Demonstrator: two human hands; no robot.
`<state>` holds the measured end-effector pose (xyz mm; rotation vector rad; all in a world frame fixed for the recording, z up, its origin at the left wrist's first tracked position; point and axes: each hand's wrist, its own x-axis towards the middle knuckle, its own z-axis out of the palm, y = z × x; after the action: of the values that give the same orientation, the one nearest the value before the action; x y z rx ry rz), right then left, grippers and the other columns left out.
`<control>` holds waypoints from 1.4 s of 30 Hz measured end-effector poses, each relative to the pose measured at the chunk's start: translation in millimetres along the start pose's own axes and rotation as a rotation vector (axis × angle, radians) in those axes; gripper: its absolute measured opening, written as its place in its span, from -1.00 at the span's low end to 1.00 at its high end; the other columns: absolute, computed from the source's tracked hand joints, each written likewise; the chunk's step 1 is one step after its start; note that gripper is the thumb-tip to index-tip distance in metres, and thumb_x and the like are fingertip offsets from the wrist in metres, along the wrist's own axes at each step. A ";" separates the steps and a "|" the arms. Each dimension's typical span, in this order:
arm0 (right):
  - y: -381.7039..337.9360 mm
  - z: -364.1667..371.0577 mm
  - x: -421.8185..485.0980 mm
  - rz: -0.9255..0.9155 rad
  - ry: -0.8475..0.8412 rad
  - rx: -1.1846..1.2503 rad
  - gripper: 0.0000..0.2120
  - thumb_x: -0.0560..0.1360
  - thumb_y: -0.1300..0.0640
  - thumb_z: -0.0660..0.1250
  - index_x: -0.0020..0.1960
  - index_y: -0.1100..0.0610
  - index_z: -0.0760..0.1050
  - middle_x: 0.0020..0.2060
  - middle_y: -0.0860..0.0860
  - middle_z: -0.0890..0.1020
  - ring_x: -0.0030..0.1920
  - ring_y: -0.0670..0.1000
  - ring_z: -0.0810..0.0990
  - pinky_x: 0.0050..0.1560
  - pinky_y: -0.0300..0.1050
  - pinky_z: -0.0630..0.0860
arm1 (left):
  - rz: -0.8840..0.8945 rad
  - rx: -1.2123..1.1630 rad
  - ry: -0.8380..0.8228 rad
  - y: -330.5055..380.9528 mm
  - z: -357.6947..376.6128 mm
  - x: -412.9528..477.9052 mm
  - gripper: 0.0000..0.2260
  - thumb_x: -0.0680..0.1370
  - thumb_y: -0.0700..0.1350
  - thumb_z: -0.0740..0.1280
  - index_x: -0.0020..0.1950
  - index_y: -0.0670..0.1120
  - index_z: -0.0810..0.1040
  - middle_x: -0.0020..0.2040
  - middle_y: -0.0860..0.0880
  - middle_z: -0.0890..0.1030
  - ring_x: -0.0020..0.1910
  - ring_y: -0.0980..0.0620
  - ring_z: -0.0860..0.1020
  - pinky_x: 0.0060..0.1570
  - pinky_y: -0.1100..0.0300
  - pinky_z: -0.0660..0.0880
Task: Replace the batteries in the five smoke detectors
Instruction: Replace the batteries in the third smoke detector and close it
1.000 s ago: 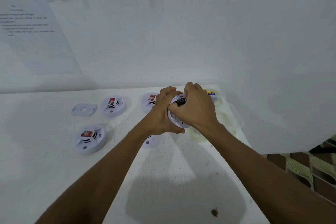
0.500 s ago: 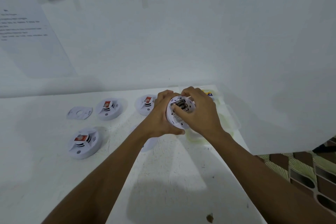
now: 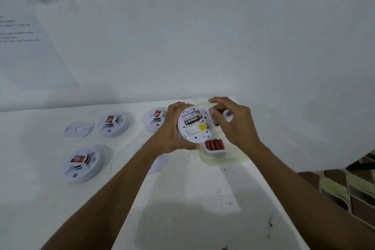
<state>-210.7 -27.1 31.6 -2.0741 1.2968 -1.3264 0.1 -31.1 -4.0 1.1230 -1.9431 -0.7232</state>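
My left hand [image 3: 172, 134] grips the detector [image 3: 195, 126], back up; my right hand [image 3: 233, 126] pinches a battery [image 3: 214, 121] just right of it, crosswise to the empty slot [image 3: 188, 115].

On the surface [image 3: 182, 199] a mounting plate [image 3: 79, 129] lies leftmost; rightward follow a rear detector [image 3: 112, 124] and a second detector [image 3: 155, 118], a third detector [image 3: 81, 165] before them. The battery tray [image 3: 223, 160] sits rightmost.

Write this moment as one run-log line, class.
left hand: holds open smoke detector | bay: one black battery seated, one slot empty | right hand: pinches second black battery by clear tray of red batteries
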 end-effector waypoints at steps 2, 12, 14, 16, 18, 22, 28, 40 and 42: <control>19.8 -11.3 0.3 0.100 -0.101 -0.091 -0.91 0.51 0.16 0.42 0.00 0.04 0.66 -0.18 -0.12 0.70 -0.17 -0.17 0.62 -0.13 -0.39 0.40 | -0.042 -0.008 0.008 -4.7 -1.8 -0.8 -0.10 0.10 0.04 0.64 0.33 0.21 0.26 0.32 0.03 0.29 0.35 0.12 0.28 0.29 0.39 0.29; 48.1 -14.2 2.7 0.417 -0.587 -0.485 -0.94 0.49 0.06 0.43 -0.06 0.02 0.60 -0.29 0.00 0.67 -0.20 0.00 0.60 -0.07 -0.16 0.51 | -0.042 0.008 0.022 -2.8 3.6 2.1 -0.08 0.07 0.09 0.62 0.36 0.10 0.28 0.32 0.02 0.31 0.33 0.11 0.29 0.28 0.38 0.27; 49.7 -16.5 2.8 0.443 -0.595 -0.444 -0.96 0.51 0.10 0.41 -0.05 0.03 0.59 -0.29 0.02 0.70 -0.23 0.00 0.66 -0.07 -0.12 0.56 | -0.043 -0.002 0.017 -2.6 4.6 2.2 -0.08 0.07 0.08 0.63 0.35 0.14 0.28 0.33 0.02 0.30 0.34 0.09 0.29 0.29 0.33 0.28; 47.4 -21.5 2.3 0.448 -0.561 -0.361 -0.95 0.53 0.13 0.37 -0.09 0.00 0.58 -0.32 -0.03 0.70 -0.29 -0.05 0.68 -0.09 -0.10 0.61 | -0.044 -0.017 0.009 -1.9 5.6 1.3 -0.09 0.08 0.03 0.64 0.32 0.19 0.27 0.33 0.02 0.29 0.35 0.09 0.28 0.30 0.33 0.28; 41.1 -25.1 2.1 0.379 -0.432 -0.267 -0.89 0.54 0.16 0.35 -0.12 -0.03 0.57 -0.29 -0.11 0.69 -0.25 -0.10 0.67 -0.08 -0.15 0.60 | -0.034 -0.027 0.009 -1.8 7.5 1.2 -0.11 0.08 0.02 0.64 0.31 0.20 0.27 0.32 0.03 0.29 0.35 0.09 0.28 0.30 0.35 0.27; 7.6 -18.4 -1.9 0.236 -0.183 -0.005 -0.89 0.53 0.24 0.36 -0.09 0.05 0.61 -0.10 -0.14 0.65 -0.11 -0.22 0.61 -0.14 -0.51 0.40 | -0.008 -0.017 0.020 -3.7 12.7 4.1 -0.10 0.08 0.08 0.63 0.33 0.20 0.27 0.31 0.03 0.31 0.34 0.08 0.28 0.31 0.26 0.30; -6.9 4.5 -7.1 0.288 -0.103 0.078 -0.86 0.51 0.26 0.35 -0.03 0.08 0.64 -0.09 -0.23 0.59 -0.04 -0.16 0.62 -0.13 -0.49 0.45 | 0.036 0.013 0.062 5.0 19.4 8.8 -0.15 0.09 0.13 0.59 0.27 0.37 0.24 0.27 0.04 0.33 0.33 0.05 0.29 0.29 0.20 0.34; -15.8 14.8 -6.9 0.616 -0.060 0.386 -0.90 0.52 0.22 0.36 -0.03 0.06 0.61 0.02 0.04 0.66 -0.04 -0.04 0.66 -0.22 -0.25 0.54 | 0.100 0.085 0.098 6.4 19.4 11.3 -0.21 0.15 0.20 0.54 0.25 0.42 0.18 0.22 0.09 0.37 0.24 0.06 0.37 0.26 0.01 0.41; -16.2 14.1 -6.7 0.621 -0.037 0.418 -0.90 0.53 0.23 0.35 -0.04 0.06 0.61 0.02 0.05 0.66 -0.02 -0.02 0.66 -0.21 -0.23 0.54 | 0.113 0.081 0.103 8.1 19.3 13.5 -0.22 0.15 0.18 0.55 0.25 0.41 0.19 0.21 0.10 0.37 0.23 0.03 0.38 0.24 -0.04 0.42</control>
<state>-191.4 -15.6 32.3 -1.2653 1.3500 -1.1353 -24.0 -37.5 -3.9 1.0680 -1.9456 -0.5205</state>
